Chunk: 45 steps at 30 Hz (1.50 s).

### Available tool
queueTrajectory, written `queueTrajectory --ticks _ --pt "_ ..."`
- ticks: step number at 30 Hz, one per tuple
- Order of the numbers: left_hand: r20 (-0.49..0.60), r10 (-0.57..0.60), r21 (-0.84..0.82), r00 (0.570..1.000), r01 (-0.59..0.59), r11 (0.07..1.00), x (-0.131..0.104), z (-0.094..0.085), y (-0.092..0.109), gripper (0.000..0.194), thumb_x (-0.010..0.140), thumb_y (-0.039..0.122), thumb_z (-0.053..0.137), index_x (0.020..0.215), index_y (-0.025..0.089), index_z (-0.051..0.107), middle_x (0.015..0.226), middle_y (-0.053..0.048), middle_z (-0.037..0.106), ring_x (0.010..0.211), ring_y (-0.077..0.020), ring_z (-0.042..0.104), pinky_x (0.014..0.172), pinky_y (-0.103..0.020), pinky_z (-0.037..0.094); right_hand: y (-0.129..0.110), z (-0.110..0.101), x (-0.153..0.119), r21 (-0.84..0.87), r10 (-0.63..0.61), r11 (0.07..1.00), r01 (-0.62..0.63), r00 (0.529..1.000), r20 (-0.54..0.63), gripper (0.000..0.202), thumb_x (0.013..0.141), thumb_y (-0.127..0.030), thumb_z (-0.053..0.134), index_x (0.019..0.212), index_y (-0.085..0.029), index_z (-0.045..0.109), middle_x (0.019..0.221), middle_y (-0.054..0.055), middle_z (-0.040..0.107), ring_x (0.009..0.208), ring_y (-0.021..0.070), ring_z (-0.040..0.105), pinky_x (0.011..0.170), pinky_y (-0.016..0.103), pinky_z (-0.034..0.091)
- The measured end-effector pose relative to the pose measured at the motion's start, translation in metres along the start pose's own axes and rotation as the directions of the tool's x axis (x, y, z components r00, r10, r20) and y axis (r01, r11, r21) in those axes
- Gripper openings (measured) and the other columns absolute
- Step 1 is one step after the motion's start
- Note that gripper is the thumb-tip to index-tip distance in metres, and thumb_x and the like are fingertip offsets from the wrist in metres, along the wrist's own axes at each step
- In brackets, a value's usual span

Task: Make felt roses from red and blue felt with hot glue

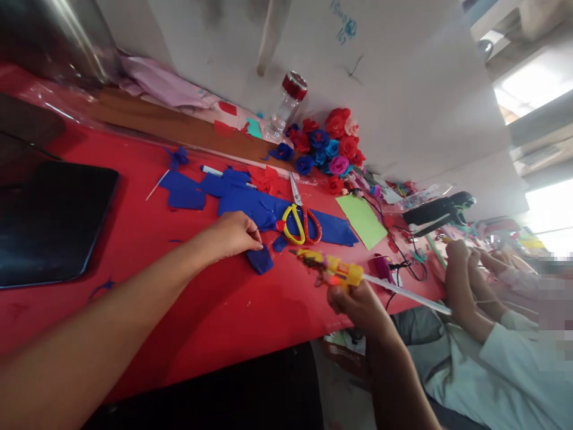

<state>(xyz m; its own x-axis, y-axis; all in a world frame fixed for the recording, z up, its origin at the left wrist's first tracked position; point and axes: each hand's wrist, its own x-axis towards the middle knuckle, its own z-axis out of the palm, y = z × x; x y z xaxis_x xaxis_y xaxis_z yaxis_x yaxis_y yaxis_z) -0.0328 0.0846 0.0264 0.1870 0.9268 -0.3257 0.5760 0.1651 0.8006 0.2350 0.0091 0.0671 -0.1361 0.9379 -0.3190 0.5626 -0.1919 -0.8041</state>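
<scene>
My left hand [237,233] is closed in a pinch over the red table, its fingertips at the upper edge of a small dark-blue paper piece [260,261]. My right hand [358,304] grips a yellow hot glue gun [338,269], a long whitish glue stick [407,294] sticking out of its back. The gun's nozzle points left towards the blue piece, apart from it. Beyond my hands, scissors [294,222] with yellow and red handles lie partly over a blue paper strip [333,227]. Blue paper [242,201] also spreads behind my left hand.
Paper flowers [331,146] are heaped by the wall, beside a red-lidded glass bottle [286,104]. A black flat device [58,221] lies at left. Green paper [362,221], a purple object [385,272] and cables lie at right. Another person's hands [459,254] are further right.
</scene>
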Motion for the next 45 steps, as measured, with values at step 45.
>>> queueTrajectory --ticks 45 --pt "0.094 0.115 0.124 0.989 -0.126 0.984 -0.003 -0.004 0.001 0.012 0.059 0.016 0.069 0.069 0.020 0.074 0.061 0.000 0.070 0.063 -0.0164 0.062 0.060 -0.024 0.040 0.005 0.032 0.016 -0.066 0.104 0.993 -0.102 0.994 0.023 0.024 0.073 -0.042 0.068 0.085 -0.020 0.067 0.050 -0.003 0.044 0.046 0.0117 0.036 0.039 0.023 0.027"
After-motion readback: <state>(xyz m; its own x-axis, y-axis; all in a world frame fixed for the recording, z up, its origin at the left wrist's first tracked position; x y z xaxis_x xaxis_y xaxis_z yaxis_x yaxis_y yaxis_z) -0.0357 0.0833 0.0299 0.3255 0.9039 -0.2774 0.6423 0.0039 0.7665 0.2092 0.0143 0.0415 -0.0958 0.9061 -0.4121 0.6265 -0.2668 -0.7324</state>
